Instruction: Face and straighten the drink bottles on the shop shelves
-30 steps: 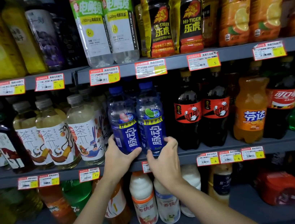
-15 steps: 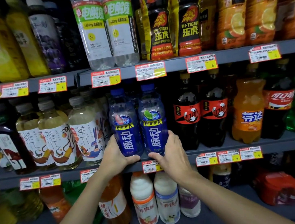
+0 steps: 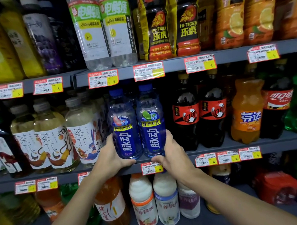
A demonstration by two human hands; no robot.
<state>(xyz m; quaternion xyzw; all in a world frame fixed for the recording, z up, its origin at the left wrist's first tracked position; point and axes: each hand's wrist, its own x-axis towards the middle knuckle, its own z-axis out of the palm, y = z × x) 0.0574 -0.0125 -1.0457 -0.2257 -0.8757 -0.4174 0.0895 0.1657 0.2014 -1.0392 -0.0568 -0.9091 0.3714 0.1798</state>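
**Shop shelves: two blue bottles squared up between both hands**

Shelving fills the view in three grey tiers, each front edge lined with red and yellow price tags. On the middle shelf (image 3: 281, 140) the left blue bottle (image 3: 124, 127) and the right blue bottle (image 3: 152, 125) stand upright at the front edge, just beside each other, with their blue labels facing out. Tea bottles (image 3: 52, 137) with white picture labels stand to their left. Dark cola bottles (image 3: 186, 118) and an orange soda bottle (image 3: 247, 113) stand to their right.

A second ago the right hand (image 3: 172, 151) sat in front of the right blue bottle, with its fingers over the lower label. It has since moved round to that bottle's right side, so the label is now uncovered. The thumb of the left hand (image 3: 110, 156) lay across the front of the left blue bottle then, and it has dropped to the bottle's foot. A price tag (image 3: 151, 168) below the pair, partly covered before, now shows between the wrists.

Both forearms reach up from the bottom corners and meet at the pair. The left hand grips the left blue bottle, its fingers wrapped round the outer left side and its thumb lying along the base at the shelf edge. The right hand mirrors it on the right blue bottle, with fingers curled round the outer right side and the thumb tucked under the front of the base. The palms face each other with the two bottles between them.

Above, clear bottles with green labels (image 3: 92, 30) stand on the upper shelf (image 3: 171, 65). Below, white milk-drink bottles (image 3: 143, 202) stand behind the wrists.
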